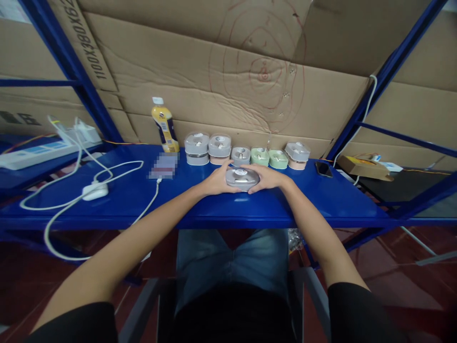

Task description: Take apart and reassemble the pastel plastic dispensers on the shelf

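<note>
A grey lidded container (pixel 242 178) with a round white label on top is near the front middle of the blue table. My left hand (pixel 218 181) is wrapped round its left side, and my right hand (pixel 267 178) holds its right side. Just behind stands a row of small containers with clear lids: a stacked grey one (pixel 197 148), a stacked grey and pink one (pixel 220 150), a small grey one (pixel 240 156), two green ones (pixel 260 156) (pixel 278 159), and a grey and pink one (pixel 297 155) at the right.
A yellow bottle (pixel 165 126) stands at the back left. Near it lie a blurred flat item (pixel 164 166) on a cable and a white charger (pixel 94 191). On the right are a phone (pixel 323 168) and an open cardboard box (pixel 364 167). Blue shelf posts flank the table (pixel 214 209).
</note>
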Available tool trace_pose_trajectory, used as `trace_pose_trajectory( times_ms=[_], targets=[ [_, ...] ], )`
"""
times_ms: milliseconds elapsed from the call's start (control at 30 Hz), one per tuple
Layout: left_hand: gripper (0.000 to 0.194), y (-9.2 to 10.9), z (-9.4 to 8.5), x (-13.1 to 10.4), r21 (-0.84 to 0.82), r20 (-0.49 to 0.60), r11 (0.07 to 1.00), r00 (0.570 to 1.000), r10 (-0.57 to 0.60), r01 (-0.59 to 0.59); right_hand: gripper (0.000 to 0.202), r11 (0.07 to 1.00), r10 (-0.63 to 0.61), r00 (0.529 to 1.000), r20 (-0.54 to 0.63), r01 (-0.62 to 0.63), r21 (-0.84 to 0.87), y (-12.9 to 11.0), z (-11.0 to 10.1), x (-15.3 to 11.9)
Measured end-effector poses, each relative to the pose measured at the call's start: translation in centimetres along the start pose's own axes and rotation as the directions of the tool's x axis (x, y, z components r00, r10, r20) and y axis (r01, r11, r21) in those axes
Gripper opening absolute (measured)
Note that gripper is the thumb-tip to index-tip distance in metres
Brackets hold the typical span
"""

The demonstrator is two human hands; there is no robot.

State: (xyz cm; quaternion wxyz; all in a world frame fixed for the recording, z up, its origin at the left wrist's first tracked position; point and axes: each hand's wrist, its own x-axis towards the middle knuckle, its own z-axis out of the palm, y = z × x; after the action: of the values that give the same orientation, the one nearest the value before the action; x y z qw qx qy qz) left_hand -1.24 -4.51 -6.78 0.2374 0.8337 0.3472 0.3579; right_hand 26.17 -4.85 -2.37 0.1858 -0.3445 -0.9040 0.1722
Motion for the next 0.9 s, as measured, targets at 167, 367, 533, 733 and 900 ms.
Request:
trace_pose_trajectory(
  times_ms=[167, 367, 533, 733, 900],
  targets=[
    [0.118, -0.2, -0.3, 0.0, -0.133, -0.082, 0.991, 0.997, -0.01, -0.001, 0.087, 0.997, 0.031, 0.99, -0.136, -0.021, 0.071, 0.0, -1.3, -0.4],
    [0.082, -0.2, -0.3, 0.3, -0.058, -0.298, 0.998, 0.955, 0.015, -0.034, 0.076, 0.976, 0.14, 0.812, -0.566, -0.211, -0.062, 2.0, -4.8, -1.9],
    [0.058, 0.1, 0.0, 0.4, 0.139, -0.261, 0.989, 0.962, 0.085, -0.05, 0.083, 0.776, 0.326, 0.459, -0.826, -0.63, -0.043, 4.9, -4.8, -1.8],
    [0.049, 0.6, 0.3, 0.1, 0.285, -0.118, 0.957, 0.989, 0.09, -0.053, 0.084, 0.564, 0.484, 0.32, -0.814, -0.826, 0.011, 5.1, -2.5, 0.1],
    [0.052, 0.6, 0.4, 0.3, 0.348, -0.061, 0.937, 0.996, 0.071, -0.045, 0.091, 0.528, 0.539, 0.297, -0.788, -0.848, 0.042, 5.2, -1.9, 0.9]
  ],
)
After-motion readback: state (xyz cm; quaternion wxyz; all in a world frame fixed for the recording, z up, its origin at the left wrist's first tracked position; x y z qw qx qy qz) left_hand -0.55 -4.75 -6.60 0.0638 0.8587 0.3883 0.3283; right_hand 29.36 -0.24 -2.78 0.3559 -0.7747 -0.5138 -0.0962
